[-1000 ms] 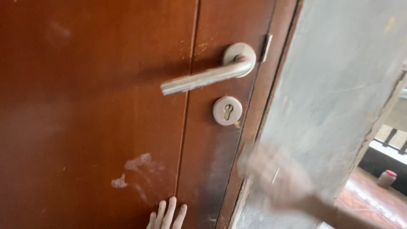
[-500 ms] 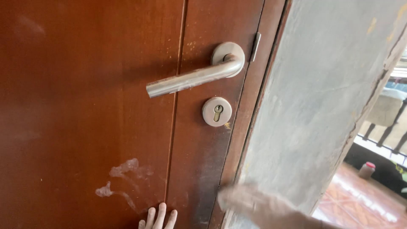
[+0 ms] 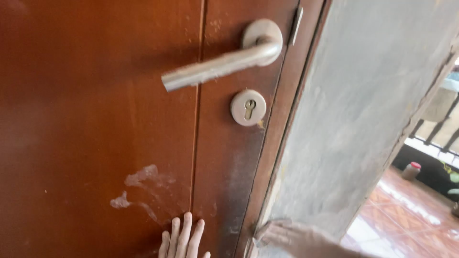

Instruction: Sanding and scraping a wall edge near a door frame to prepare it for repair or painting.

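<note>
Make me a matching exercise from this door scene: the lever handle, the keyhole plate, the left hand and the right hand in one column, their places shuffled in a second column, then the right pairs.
Things:
1. lever handle
2. keyhole plate
3. left hand
4. right hand

Places:
A. flat on the brown door at the bottom of the view, fingers pointing up
B. at the foot of the grey wall, by the door's edge
C. high on the door, its bar pointing left
D. just below the handle's round base

Pairs: 1-C, 2-D, 3-A, 4-B
</note>
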